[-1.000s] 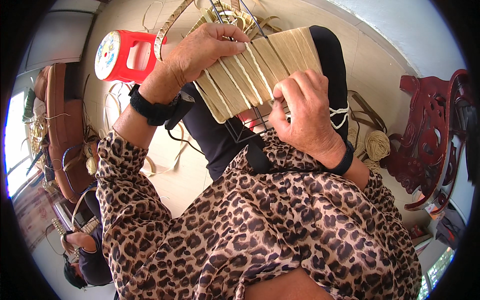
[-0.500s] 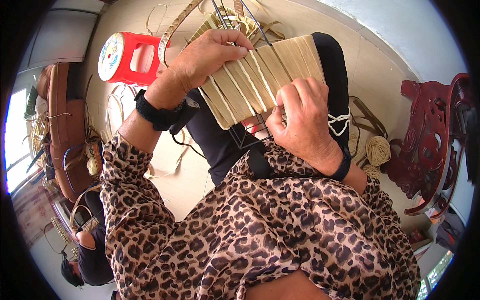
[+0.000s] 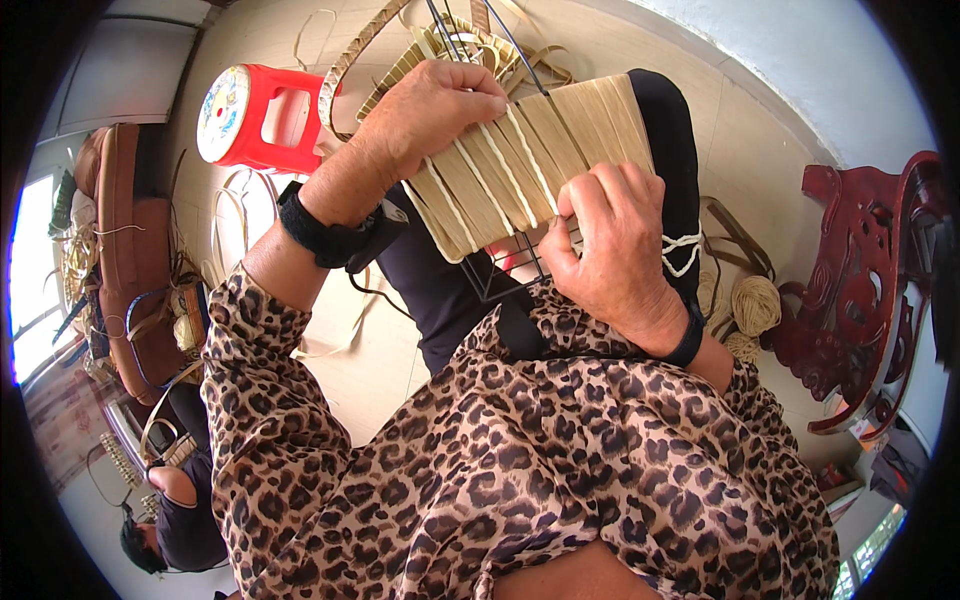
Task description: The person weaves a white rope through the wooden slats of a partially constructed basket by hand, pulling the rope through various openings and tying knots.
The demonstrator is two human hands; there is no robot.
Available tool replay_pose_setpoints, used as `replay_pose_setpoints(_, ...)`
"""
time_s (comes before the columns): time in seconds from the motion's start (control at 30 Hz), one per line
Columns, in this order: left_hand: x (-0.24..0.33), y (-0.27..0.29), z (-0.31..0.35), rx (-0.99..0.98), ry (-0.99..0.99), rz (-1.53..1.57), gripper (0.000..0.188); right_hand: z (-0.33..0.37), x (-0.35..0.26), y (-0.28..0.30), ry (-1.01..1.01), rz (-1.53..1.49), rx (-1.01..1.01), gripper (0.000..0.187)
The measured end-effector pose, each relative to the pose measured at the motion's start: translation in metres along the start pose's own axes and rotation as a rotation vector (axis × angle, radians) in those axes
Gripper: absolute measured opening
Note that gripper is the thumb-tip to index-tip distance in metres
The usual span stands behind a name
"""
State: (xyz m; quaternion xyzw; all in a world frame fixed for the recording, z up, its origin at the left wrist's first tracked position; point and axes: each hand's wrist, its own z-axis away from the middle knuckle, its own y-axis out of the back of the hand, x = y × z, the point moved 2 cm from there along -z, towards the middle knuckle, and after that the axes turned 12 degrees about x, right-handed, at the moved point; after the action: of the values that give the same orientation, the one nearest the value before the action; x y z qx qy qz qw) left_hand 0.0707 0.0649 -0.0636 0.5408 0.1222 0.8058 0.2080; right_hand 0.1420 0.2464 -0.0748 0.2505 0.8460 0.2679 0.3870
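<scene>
Across my lap lies a panel of flat tan strips (image 3: 590,115), wrapped side by side around a black wire frame (image 3: 510,290). White twisted cord (image 3: 530,155) runs over the strips in several roughly parallel lines. My left hand (image 3: 435,112) is closed at the panel's far edge, thumb and fingers pinching the cord where one line ends. At the near edge my right hand (image 3: 612,245) is closed on the lower end of that line, its fingertips partly hidden. A loose loop of the cord hangs out to the right of this hand, over my dark trouser leg.
A red plastic stool (image 3: 265,118) stands at the far left. Beyond the frame lie a partly woven basket (image 3: 440,60) and loose strips. Balls of cord (image 3: 755,303) rest on the floor beside a carved dark-red wooden chair (image 3: 850,290). Another person (image 3: 185,510) sits at the lower left.
Both hands keep their grip on the panel and cord. The right hand has shifted slightly toward the right and nearer me; the left has barely moved.
</scene>
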Motion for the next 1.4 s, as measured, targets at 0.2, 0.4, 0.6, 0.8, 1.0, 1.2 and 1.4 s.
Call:
replay_pose_setpoints(0.2, -0.003, 0.001, 0.000, -0.015, 0.043, 0.051, 0.016, 0.005, 0.022, 0.022, 0.030, -0.172, -0.014, 0.028)
replay_pose_setpoints(0.4, -0.001, 0.000, -0.003, -0.004, 0.031, -0.021, 0.019, 0.025, 0.043, 0.050, -0.158, -0.079, -0.127, 0.052)
replay_pose_setpoints(0.6, 0.002, 0.003, -0.002, -0.007, 0.063, -0.033, 0.021, 0.035, 0.049, 0.051, -0.286, -0.239, -0.225, 0.020)
replay_pose_setpoints(0.8, 0.003, 0.003, 0.002, 0.042, 0.043, -0.088, 0.023, 0.030, 0.038, 0.077, -0.143, -0.245, -0.269, 0.013)
replay_pose_setpoints(1.0, 0.002, 0.002, 0.002, 0.048, 0.040, -0.077, 0.023, 0.031, 0.034, 0.114, -0.069, -0.386, -0.380, 0.013)
replay_pose_setpoints(1.2, -0.001, 0.002, -0.001, 0.016, 0.061, -0.008, 0.021, 0.025, 0.023, 0.123, -0.028, -0.449, -0.372, 0.019)
replay_pose_setpoints(1.4, -0.005, 0.004, -0.003, -0.015, 0.089, -0.033, 0.025, 0.005, 0.018, 0.120, 0.098, -0.501, -0.247, 0.019)
